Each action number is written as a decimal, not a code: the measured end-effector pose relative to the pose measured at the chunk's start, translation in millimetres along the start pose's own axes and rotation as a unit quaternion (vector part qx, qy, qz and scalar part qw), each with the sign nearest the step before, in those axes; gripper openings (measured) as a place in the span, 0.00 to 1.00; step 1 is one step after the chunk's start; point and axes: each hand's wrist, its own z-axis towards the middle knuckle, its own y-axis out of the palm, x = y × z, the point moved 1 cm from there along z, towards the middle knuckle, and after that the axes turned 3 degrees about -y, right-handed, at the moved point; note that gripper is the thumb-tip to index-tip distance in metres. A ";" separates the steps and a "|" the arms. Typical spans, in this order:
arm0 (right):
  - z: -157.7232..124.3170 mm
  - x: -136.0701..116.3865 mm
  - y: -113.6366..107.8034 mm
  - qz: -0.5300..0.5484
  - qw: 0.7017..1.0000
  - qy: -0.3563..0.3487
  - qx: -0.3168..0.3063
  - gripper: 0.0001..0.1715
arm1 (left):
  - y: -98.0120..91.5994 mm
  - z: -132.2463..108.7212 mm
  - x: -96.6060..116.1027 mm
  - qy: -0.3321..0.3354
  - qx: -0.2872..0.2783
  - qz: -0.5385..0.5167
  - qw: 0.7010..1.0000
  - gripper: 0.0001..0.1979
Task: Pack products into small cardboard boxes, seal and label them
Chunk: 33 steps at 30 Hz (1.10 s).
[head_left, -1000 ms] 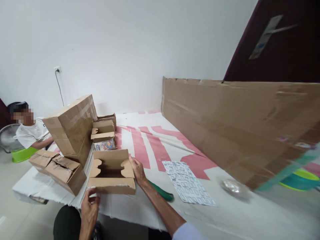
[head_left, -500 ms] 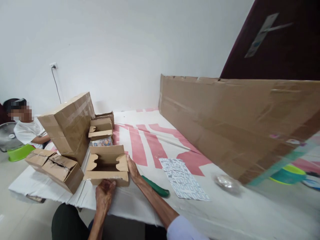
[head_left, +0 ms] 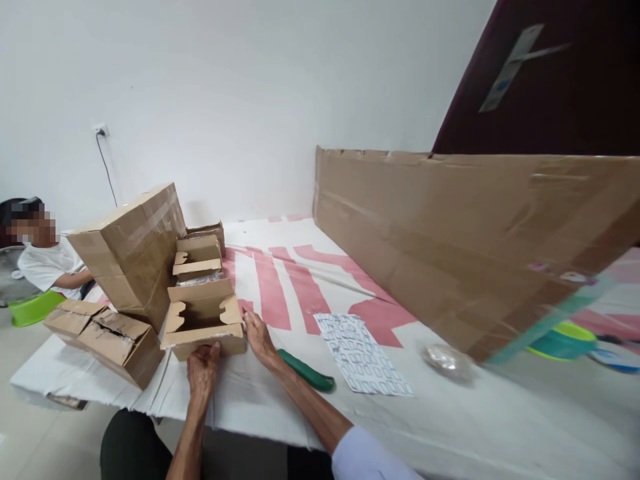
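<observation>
A small open cardboard box [head_left: 203,327] with cut-out flaps stands near the table's front edge. My left hand [head_left: 203,370] reaches up from below, and its fingers press against the box's front wall. My right hand [head_left: 257,337] lies on the white cloth just right of the box, fingers stretched toward its right corner and holding nothing. A green-handled tool [head_left: 306,371] lies on the cloth beside my right forearm. Right of that lies a printed label sheet [head_left: 361,353].
A big taped carton [head_left: 133,250] leans behind the box, with two more small open boxes [head_left: 197,257] and a battered box [head_left: 103,333] around it. A long cardboard sheet [head_left: 450,227] stands along the right. A crumpled plastic wad [head_left: 445,359] and a green basin [head_left: 565,339] lie right. A person [head_left: 45,257] sits far left.
My left hand rose from below the table edge to the box's front wall. The box slid a little away from me. My right hand slipped from the box's side flap down to the cloth.
</observation>
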 end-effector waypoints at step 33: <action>-138.4 22.9 -137.0 -0.500 0.824 -0.261 -0.047 0.29 | -9.6 84.8 -11.7 0.023 0.002 -0.006 1.000 0.29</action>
